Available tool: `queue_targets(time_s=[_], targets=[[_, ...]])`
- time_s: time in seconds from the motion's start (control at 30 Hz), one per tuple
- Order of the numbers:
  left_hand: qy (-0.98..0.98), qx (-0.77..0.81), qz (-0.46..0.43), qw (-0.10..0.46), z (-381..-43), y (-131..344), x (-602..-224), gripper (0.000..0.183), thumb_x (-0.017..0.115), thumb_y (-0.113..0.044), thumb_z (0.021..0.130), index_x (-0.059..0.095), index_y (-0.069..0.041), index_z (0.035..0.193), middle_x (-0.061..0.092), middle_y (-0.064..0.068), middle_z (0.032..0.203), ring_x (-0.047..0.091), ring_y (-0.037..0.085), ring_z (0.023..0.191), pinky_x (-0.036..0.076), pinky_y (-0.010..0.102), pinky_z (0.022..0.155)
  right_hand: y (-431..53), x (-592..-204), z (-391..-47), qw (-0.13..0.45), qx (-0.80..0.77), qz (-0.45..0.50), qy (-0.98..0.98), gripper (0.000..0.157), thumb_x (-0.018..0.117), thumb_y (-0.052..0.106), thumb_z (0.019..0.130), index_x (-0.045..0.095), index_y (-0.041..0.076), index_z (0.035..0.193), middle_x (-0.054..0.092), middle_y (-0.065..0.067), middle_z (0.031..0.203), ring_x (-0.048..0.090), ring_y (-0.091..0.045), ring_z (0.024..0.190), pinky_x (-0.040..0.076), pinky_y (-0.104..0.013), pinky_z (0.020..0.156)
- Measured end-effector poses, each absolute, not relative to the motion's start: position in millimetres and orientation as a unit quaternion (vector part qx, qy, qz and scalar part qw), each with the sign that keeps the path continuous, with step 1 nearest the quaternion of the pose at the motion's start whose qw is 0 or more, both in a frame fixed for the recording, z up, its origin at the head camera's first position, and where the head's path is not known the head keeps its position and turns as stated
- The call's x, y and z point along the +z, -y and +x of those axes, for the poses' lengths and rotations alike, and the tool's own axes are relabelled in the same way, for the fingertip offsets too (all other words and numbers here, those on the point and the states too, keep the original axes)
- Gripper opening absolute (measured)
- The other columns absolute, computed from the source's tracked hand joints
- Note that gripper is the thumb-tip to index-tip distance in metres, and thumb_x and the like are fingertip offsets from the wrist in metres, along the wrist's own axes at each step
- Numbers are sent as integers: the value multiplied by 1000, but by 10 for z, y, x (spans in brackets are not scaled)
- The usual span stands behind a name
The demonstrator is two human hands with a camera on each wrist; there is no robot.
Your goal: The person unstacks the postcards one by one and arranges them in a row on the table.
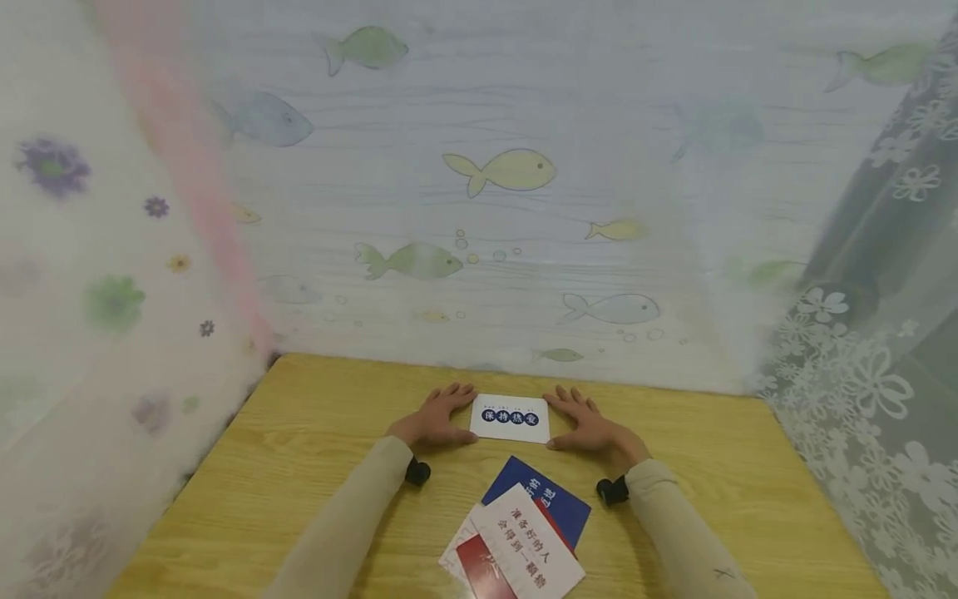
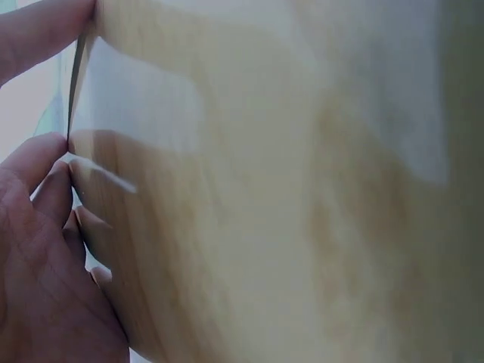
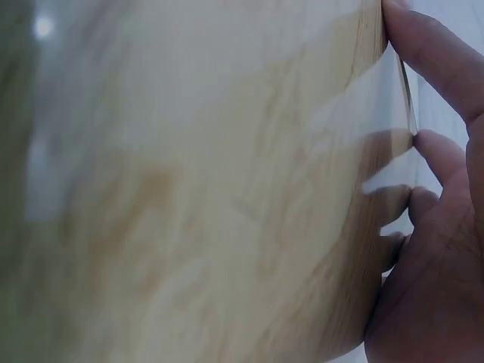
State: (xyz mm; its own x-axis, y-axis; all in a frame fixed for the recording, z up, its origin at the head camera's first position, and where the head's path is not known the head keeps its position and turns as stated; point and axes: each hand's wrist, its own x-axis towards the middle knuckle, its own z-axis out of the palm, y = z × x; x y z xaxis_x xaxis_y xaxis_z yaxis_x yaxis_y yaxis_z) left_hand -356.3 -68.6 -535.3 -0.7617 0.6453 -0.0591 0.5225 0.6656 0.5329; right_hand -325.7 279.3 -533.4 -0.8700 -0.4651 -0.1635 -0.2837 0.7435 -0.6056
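Observation:
A white card [image 1: 511, 432] with several Chinese characters in dark blue circles lies on the wooden table near its far edge. At its left side rests my left hand [image 1: 436, 418], thumb at the near corner and fingertips by the far corner. My right hand [image 1: 593, 424] mirrors this at the right side, fingers spread and fairly straight. Seen almost edge-on, the card is a thin dark sliver [image 2: 74, 87] between thumb and index fingertip in the left wrist view. The right wrist view shows a similar sliver [image 3: 407, 91] by the right fingers.
Nearer my body lies an overlapping pile: a blue card [image 1: 563, 504], a white card with red characters [image 1: 550, 559], and a pale card [image 1: 458, 556] under it. A fish-patterned curtain [image 1: 494, 274] hangs behind the wooden table [image 1: 299, 433]; flowered fabric [image 1: 112, 399] and lace [image 1: 883, 433] flank it.

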Motion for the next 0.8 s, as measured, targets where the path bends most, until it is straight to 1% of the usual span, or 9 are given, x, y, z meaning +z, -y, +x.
queue_targets(time_s=[0.07,0.2,0.3,0.47,0.57,0.7,0.8], targets=[[-903,253,326,121,-3570,680,-5354,90,70,-46,88,33,-6,159,26,12,168,14,38,157,8,57,127,-2798,-5319,-3247,150,-297,-208,-920,94,76,41,88,26,12,162,5,-23,169,-9,-47,154,-6,-65,122],[-906,247,321,122,-3566,669,-5344,89,70,-45,89,31,-7,160,25,11,168,13,37,157,7,57,127,-2786,-5295,-3238,152,-293,-205,-922,93,73,43,89,24,13,163,4,-21,170,-9,-45,155,-7,-62,124],[-909,239,318,124,-3556,660,-5332,89,68,-45,89,30,-6,160,24,11,168,13,37,157,7,56,127,-2772,-5299,-3232,151,-292,-203,-922,92,72,42,90,24,12,163,4,-22,170,-8,-46,155,-6,-63,123],[-909,239,317,130,-3548,638,-5338,90,66,-43,89,28,-3,160,24,15,168,13,39,156,6,59,126,-2747,-5311,-3217,148,-287,-196,-926,92,71,40,89,24,11,163,4,-23,169,-7,-47,155,-6,-64,123],[-912,232,311,131,-3560,626,-5380,92,64,-43,88,24,-4,161,22,15,168,10,38,157,4,58,126,-2736,-5312,-3211,145,-287,-192,-927,92,71,40,89,24,12,163,5,-21,170,-7,-45,155,-6,-62,124],[-915,227,307,132,-3575,620,-5426,92,61,-44,89,21,-6,162,20,13,169,8,36,158,2,55,127,-2727,-5328,-3204,135,-299,-195,-924,93,72,38,87,25,8,162,6,-25,168,-6,-48,154,-6,-65,122],[-910,246,306,133,-3565,616,-5403,91,63,-43,89,23,-4,162,21,14,169,9,37,157,2,56,127,-2727,-5351,-3199,131,-295,-195,-926,93,70,41,87,24,9,162,6,-24,169,-6,-47,155,-6,-64,123]])
